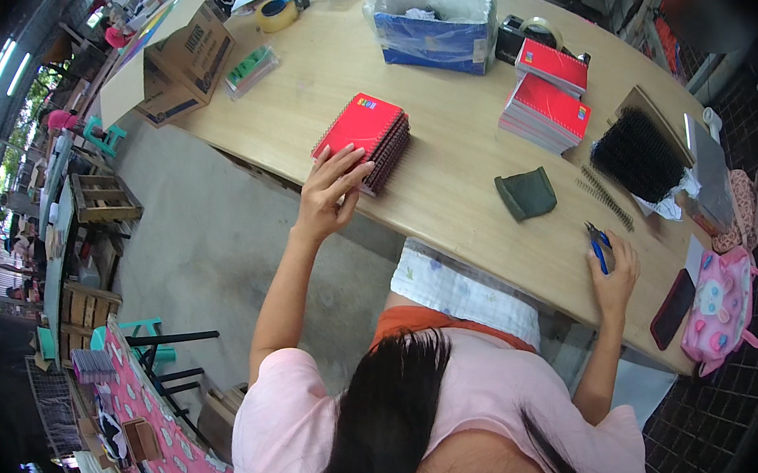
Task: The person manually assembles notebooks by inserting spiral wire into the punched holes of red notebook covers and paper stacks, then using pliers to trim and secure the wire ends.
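Note:
My left hand point(331, 191) lies on the near corner of a stack of red-covered spiral notebooks point(363, 127). Its fingers are stretched out and apart over the top cover and the stack's side. At the right of the table, my right hand point(617, 270) is closed around small pliers point(599, 253) with blue handles, their dark jaws pointing away from me. Left of the pliers' jaws lies a dark green folded piece of cloth or pouch point(525, 194). A loose dark wire coil point(606, 199) rests just beyond the pliers.
Two stacks of red-covered books point(552, 103) stand at the far right, beside a tray of black wire coils point(636, 152). A plastic-lined blue box point(433, 41), tape dispenser point(531, 38) and cardboard carton point(188, 59) stand farther back. A phone point(673, 309) and pink pouch point(720, 311) lie near right.

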### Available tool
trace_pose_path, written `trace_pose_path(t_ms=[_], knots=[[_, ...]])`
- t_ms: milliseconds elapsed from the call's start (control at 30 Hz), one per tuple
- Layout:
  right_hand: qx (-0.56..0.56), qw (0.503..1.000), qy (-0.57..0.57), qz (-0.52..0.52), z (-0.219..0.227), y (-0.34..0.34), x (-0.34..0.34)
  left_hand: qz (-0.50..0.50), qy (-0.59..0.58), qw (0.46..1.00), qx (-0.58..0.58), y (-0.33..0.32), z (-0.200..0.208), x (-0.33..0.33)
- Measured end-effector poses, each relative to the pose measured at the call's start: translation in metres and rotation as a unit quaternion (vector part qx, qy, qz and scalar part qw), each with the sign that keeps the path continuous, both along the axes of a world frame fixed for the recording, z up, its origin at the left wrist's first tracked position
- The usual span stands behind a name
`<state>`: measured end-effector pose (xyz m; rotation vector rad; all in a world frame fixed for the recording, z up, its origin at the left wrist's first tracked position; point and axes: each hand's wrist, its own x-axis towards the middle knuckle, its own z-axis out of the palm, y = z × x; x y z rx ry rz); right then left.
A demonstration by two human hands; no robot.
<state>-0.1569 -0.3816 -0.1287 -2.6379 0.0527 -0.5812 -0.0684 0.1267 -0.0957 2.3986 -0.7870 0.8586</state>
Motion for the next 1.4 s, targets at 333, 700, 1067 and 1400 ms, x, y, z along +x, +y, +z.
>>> trace_pose_path(t_ms=[333, 700, 1067, 1400], knots=[[-0.098, 0.986, 0.026, -0.132, -0.029, -0.016, -0.007, -0.027, -0.069, 0.981, -0.181, -0.092, 0.047, -0.005], [-0.042, 0.977, -0.068, -0.195, -0.013, -0.018, -0.014, -0.429, 0.04, 0.89, 0.147, -0.308, 0.068, 0.197], [0.122, 0.965, -0.088, -0.215, -0.015, -0.043, -0.038, -0.493, 0.227, 0.715, 0.442, -0.387, 0.068, 0.257], [0.138, 0.974, -0.134, -0.118, -0.006, -0.025, 0.005, -0.295, 0.023, 0.895, 0.333, -0.329, 0.165, 0.188]])
